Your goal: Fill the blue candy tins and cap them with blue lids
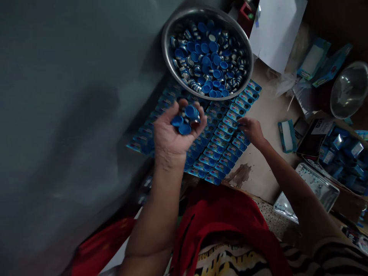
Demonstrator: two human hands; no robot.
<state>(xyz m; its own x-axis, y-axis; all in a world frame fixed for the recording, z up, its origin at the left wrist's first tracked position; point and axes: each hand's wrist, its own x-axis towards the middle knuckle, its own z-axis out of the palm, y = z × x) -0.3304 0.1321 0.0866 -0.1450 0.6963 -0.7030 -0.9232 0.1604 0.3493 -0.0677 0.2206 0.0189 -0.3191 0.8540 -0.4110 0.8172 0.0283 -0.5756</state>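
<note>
My left hand (178, 132) is cupped palm up around several small round blue caps (184, 128), some showing silvery sides. It is held above rows of small blue printed cards (214, 147) laid side by side on the table. Many cards have a round spot at one end, some dark and some filled with blue. At the right edge of the rows, my right hand (251, 130) has its fingers pinched together over a card; what they hold is hidden. Beyond both hands, a round steel bowl (168, 63) contains many more blue and silver caps.
A dark wall (71, 115) borders the table on the left. Rightward lie a white sheet (277, 34), blue boxes (313, 57), a clear bowl (349, 92), a metal tray (324, 191) with tiny pieces and a carton of blue packets (342, 153).
</note>
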